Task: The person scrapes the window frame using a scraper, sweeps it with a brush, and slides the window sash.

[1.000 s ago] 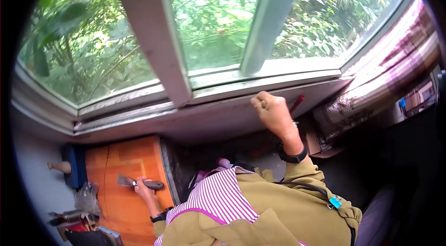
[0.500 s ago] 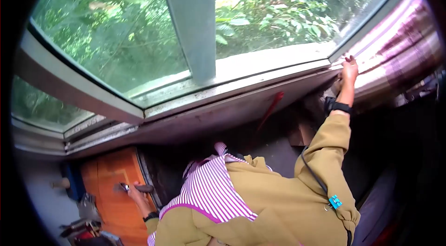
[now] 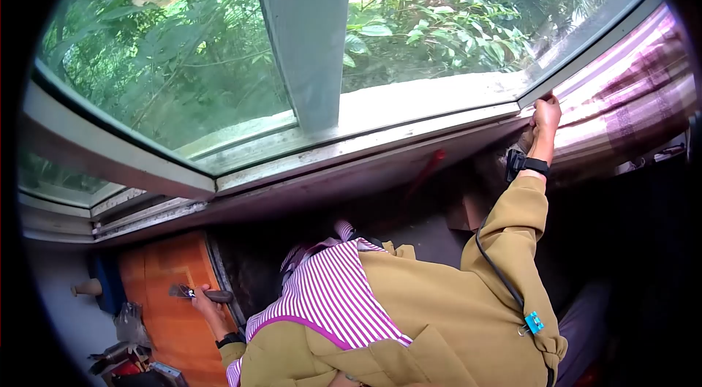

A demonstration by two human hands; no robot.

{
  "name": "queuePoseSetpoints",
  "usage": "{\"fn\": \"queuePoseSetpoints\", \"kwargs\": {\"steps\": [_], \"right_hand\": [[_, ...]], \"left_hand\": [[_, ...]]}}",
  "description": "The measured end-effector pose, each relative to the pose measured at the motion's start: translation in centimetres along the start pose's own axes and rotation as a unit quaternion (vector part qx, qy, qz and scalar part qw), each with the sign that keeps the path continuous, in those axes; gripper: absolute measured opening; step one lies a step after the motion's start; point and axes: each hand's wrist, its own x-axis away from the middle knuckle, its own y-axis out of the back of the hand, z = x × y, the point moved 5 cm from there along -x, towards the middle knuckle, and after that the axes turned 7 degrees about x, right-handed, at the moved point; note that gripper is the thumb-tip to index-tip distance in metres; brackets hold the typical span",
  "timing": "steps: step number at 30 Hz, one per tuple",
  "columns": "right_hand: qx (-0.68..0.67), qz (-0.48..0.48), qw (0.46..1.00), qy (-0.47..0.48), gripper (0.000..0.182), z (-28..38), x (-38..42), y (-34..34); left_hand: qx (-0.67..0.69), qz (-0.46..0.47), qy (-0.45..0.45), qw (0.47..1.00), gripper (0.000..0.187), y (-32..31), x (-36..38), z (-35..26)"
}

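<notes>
At the lower left, my left hand [image 3: 206, 302] is closed around a scraper [image 3: 180, 290] with a flat metal blade and a dark handle. It is held over an orange wooden surface [image 3: 164, 270], blade pointing left. My right hand [image 3: 545, 115] reaches far out to the lower right corner of the window frame [image 3: 439, 115], beside a purple-and-white curtain [image 3: 621, 113]. Its fingers are curled closed against the frame and curtain edge. Whatever they may grip there is hidden.
A grey window post [image 3: 303, 58] divides the glass, with green plants outside. Dirt marks the sill track [image 3: 157, 217]. A red stick-like thing [image 3: 437, 156] leans below the sill. Lower left are a plastic bag [image 3: 130, 322], a blue object [image 3: 108, 284] and assorted clutter.
My right hand's fingers have curled in more tightly at the frame corner. My left hand has shifted slightly left with the scraper, whose blade now shows more clearly. The view has moved a little.
</notes>
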Motion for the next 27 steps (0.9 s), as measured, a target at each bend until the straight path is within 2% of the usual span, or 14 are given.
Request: {"fn": "queuePoseSetpoints", "kwargs": {"steps": [1, 5, 6, 13, 15, 20, 25, 27], "right_hand": [[0.000, -0.013, 0.999, 0.030, 0.042, -1.3, -1.1, -0.4], [0.012, -0.012, 1.000, -0.019, 0.048, 0.5, 2.6, -0.3], [0.039, -0.024, 0.999, 0.004, 0.046, 0.1, 2.7, -0.7], [0.091, -0.027, 0.993, 0.067, 0.041, 5.1, 11.5, -2.1], [0.079, -0.029, 0.990, 0.113, 0.041, 6.3, 13.9, -2.6], [0.066, 0.023, 0.990, 0.121, 0.040, 11.4, 21.5, -3.0], [0.004, 0.063, 0.986, 0.152, 0.040, 12.8, 25.9, -4.4], [-0.009, 0.088, 0.984, 0.157, 0.039, 13.3, 27.6, -5.0]], "left_hand": [[0.002, -0.003, -0.012, 1.000, 0.019, -0.2, 0.0, -0.2], [0.036, -0.014, -0.037, 0.999, 0.020, -0.1, -0.7, 0.5], [-0.011, 0.023, -0.019, 1.000, 0.020, 0.2, -0.7, 0.2], [-0.017, -0.006, 0.024, 1.000, 0.020, 0.5, -1.2, 0.5], [-0.025, 0.011, 0.024, 0.999, 0.020, 0.3, -1.0, 0.3], [-0.023, 0.038, 0.014, 0.999, 0.019, 0.2, -0.7, 0.2], [-0.022, 0.030, 0.023, 0.999, 0.020, -0.1, -0.3, -0.1], [-0.016, 0.055, 0.023, 0.998, 0.021, -0.2, -0.4, 0.0]]}}
